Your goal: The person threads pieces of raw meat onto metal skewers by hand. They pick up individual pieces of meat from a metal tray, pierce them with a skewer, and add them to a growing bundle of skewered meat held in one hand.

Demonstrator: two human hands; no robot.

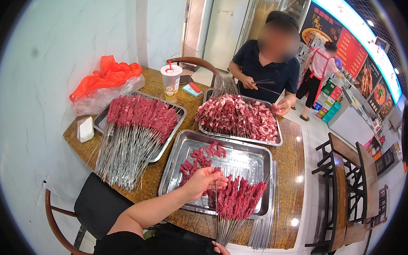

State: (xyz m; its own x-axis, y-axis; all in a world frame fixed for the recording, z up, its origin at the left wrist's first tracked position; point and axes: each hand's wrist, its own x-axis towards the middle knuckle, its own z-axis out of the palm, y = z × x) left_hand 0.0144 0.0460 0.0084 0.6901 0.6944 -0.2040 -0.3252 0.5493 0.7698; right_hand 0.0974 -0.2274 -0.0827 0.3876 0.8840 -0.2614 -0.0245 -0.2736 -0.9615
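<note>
Over the front steel tray (247,151), my left hand (205,183) pinches a small piece of raw red meat at the upper part of a thin metal skewer (216,205). Low at the table's front edge, my right hand (222,251) grips that skewer near its lower end; most of this hand is out of view. Just right of my left hand, several loaded meat skewers (242,198) lie side by side, their bare ends hanging over the tray's near rim. Loose raw meat pieces (192,161) lie in the tray's left half, partly behind my forearm.
Bare skewers (262,230) lie right of the tray. A left tray (182,115) holds piled meat skewers (140,115). Across the wooden table (291,171), a seated person holds skewers over another tray (279,142). A lidded cup (171,81), red plastic bag (108,77) and white tissue pack (86,129) stand nearby.
</note>
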